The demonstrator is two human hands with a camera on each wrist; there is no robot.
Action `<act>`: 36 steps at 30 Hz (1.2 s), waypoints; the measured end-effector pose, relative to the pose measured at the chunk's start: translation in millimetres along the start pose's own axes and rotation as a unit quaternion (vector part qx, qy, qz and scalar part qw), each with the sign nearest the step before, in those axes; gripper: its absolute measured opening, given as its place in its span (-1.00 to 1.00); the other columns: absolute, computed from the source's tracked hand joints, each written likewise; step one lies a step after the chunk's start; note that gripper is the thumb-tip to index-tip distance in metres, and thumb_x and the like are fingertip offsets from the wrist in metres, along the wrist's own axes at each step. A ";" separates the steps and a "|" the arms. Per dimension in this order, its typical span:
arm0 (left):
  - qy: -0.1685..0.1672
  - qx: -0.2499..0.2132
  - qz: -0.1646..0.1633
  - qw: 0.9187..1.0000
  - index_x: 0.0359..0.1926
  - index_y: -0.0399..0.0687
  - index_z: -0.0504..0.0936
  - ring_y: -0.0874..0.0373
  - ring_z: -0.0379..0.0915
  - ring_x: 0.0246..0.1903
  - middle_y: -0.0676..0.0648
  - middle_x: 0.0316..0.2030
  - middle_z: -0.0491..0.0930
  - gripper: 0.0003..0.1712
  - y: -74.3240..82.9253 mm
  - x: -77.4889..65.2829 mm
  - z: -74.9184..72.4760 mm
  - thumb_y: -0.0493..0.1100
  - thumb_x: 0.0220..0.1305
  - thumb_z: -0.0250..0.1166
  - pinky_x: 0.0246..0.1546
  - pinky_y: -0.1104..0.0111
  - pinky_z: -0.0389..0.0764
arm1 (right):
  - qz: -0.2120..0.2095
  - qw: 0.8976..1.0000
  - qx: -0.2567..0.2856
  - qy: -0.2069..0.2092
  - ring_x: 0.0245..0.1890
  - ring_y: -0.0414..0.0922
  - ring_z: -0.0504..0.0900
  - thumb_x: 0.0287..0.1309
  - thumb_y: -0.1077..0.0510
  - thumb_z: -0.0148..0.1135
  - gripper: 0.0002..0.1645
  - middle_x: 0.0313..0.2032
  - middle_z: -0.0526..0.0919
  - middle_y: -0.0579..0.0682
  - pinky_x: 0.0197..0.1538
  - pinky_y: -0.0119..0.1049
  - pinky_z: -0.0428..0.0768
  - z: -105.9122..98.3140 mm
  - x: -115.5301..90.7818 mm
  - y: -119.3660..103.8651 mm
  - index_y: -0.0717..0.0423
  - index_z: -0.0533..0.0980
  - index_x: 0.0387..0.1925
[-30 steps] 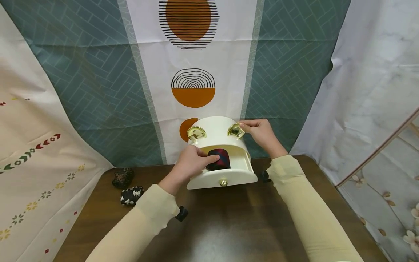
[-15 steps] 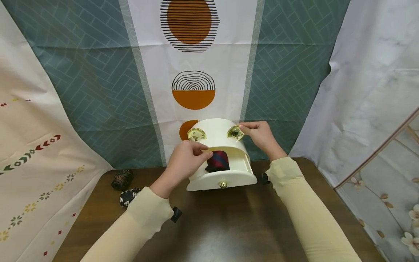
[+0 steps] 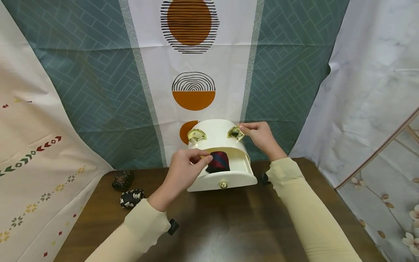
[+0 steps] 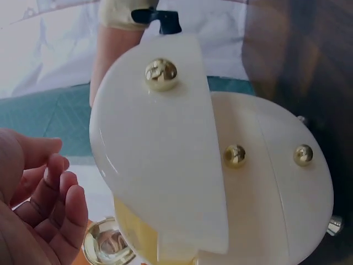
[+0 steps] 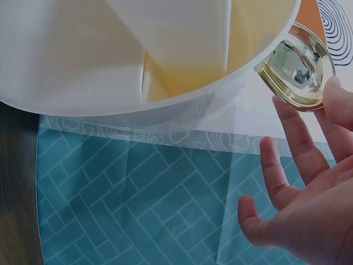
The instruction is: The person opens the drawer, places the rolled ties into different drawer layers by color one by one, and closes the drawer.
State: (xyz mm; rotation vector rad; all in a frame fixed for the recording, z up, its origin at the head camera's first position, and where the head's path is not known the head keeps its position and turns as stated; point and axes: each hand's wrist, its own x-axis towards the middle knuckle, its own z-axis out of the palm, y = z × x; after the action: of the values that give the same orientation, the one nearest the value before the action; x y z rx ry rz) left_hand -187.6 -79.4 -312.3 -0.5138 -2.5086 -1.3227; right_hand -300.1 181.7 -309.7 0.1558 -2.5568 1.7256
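Rolled tie (image 3: pixel 220 162): position, inside the pulled-out upper drawer (image 3: pixel 240 177) of the white cabinet (image 3: pixel 216 135), toward the left half of the drawer floor. Its underside is out of sight, and its left edge borders the fingertips of the left grip (image 3: pixel 183 169); contact at that edge cannot be determined. Both wrist views hide the roll. In the head view, the projecting drawer covers the lower cabinet fronts; the left wrist view exposes two of their knobs (image 4: pixel 234 156), plus small silver feet (image 4: pixel 335 225) at the base. The right wrist view cuts off the cabinet along the upper edge, and both sleeves (image 3: pixel 144 227) run out of the head view at the bottom.

Roll finish: smooth cloth, dark red with broad navy diagonal bands, darkening to near black at the lower edge. The cabinet is cream-white with a rounded top, a brass-coloured drawer knob (image 3: pixel 223 185) and two gold cups, left (image 3: pixel 197 135) and right (image 3: pixel 236 133).

Left grip: thumb and index tips close together with a small gap, remaining fingers loosely bent, holding nothing. Right grip (image 3: pixel 262 136): thumb and fingers pinch the rim of the right gold cup; the outer fingers spread clear. Two further rolls, one dark-patterned (image 3: pixel 123 180), one black-and-white (image 3: pixel 132 198), lie near each other on the worktop (image 3: pixel 248 222), left of the cabinet.
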 end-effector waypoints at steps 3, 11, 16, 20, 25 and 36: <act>-0.001 -0.009 0.013 1.000 -0.34 0.22 0.74 0.23 0.41 -0.65 0.16 -0.67 0.57 -0.88 2.8 -6.3 1.1 0.05 0.16 0.32 -0.71 0.37 0.36 | 0.003 1.000 -0.002 0.001 0.21 -0.04 0.44 0.14 -0.14 0.23 -0.57 0.03 0.63 0.02 0.25 0.01 0.37 0.8 -0.4 0.1 -0.02 0.62 -0.04; -0.059 -0.050 -0.011 0.997 -0.34 0.17 0.74 0.23 0.50 -0.63 0.11 -0.63 0.61 -0.90 9.4 -26.6 6.8 0.00 0.15 0.34 -0.63 0.38 0.51 | 0.001 1.000 -0.003 -0.002 0.22 -0.04 0.44 0.15 -0.13 0.22 -0.58 0.04 0.63 0.02 0.25 0.01 0.37 3.1 -0.6 -3.3 -0.03 0.62 -0.03; -0.091 -0.083 -0.011 0.992 -0.32 0.01 0.74 0.15 0.58 -0.59 0.00 -0.54 0.66 -0.90 15.2 -37.9 13.9 -0.11 0.16 0.34 -0.54 0.39 0.58 | 0.004 1.000 -0.003 -0.002 0.21 -0.04 0.45 0.14 -0.14 0.23 -0.58 0.03 0.63 0.01 0.25 0.01 0.38 5.1 -0.2 -2.5 -0.03 0.62 -0.04; -0.112 -0.106 -0.022 0.988 -0.27 -0.02 0.74 0.10 0.61 -0.55 0.03 -0.47 0.68 -0.86 8.9 -45.1 24.1 -0.12 0.15 0.34 -0.48 0.41 0.60 | 0.009 1.000 -0.007 -0.004 0.20 -0.04 0.45 0.13 -0.15 0.24 -0.56 0.04 0.63 0.01 0.25 0.00 0.38 6.1 -0.3 0.3 -0.03 0.62 -0.03; -0.109 -0.105 -0.026 0.988 -0.19 0.11 0.73 0.16 0.61 -0.54 0.12 -0.37 0.69 -0.80 -6.6 -47.5 37.8 -0.03 0.15 0.34 -0.47 0.42 0.60 | 0.010 1.000 -0.014 0.003 0.23 -0.02 0.43 0.13 -0.18 0.23 -0.53 0.07 0.61 0.01 0.26 0.03 0.36 3.6 -1.5 2.3 -0.03 0.61 -0.01; -0.099 -0.087 -0.019 0.991 -0.20 0.19 0.73 0.21 0.59 -0.56 0.19 -0.35 0.69 -0.83 -14.2 -49.1 46.0 -0.03 0.18 0.31 -0.51 0.42 0.60 | 0.005 1.000 -0.015 0.002 0.23 -0.03 0.42 0.14 -0.17 0.22 -0.54 0.06 0.61 0.02 0.25 0.03 0.36 0.5 -1.2 1.0 -0.05 0.61 -0.01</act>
State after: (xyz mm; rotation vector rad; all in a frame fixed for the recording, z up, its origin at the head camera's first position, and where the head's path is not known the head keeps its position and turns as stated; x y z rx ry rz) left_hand -152.1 -57.8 -367.1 -0.6677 -2.5823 -1.5870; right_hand -299.0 181.7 -310.9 0.1383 -2.5840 1.6873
